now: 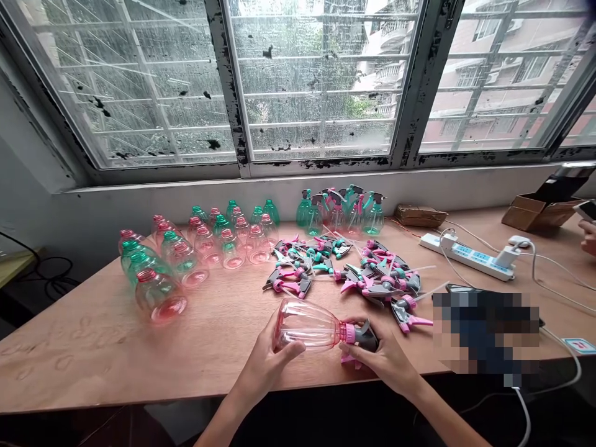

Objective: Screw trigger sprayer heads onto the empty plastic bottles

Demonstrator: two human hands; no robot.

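Note:
A clear pink spray bottle (310, 326) lies sideways in the air above the table's front edge. My left hand (270, 359) is closed around its base end. At the bottle's neck, my right hand (379, 357) grips the grey and pink spray head (365, 336), whose pink collar sits against the bottle mouth. Whether the collar is threaded tight, I cannot tell. Just beyond my hands lies a pile of loose pink and grey spray heads (382, 273), with a second pile including green ones (310, 257) to its left.
Several open pink and green bottles (233, 248) stand at the left. Bottles with spray heads (356, 214) line up near the wall. At the right are a power strip (470, 256), cables, a blurred-out dark object (487, 332), a cardboard box (535, 211) and another person's hand (589, 236).

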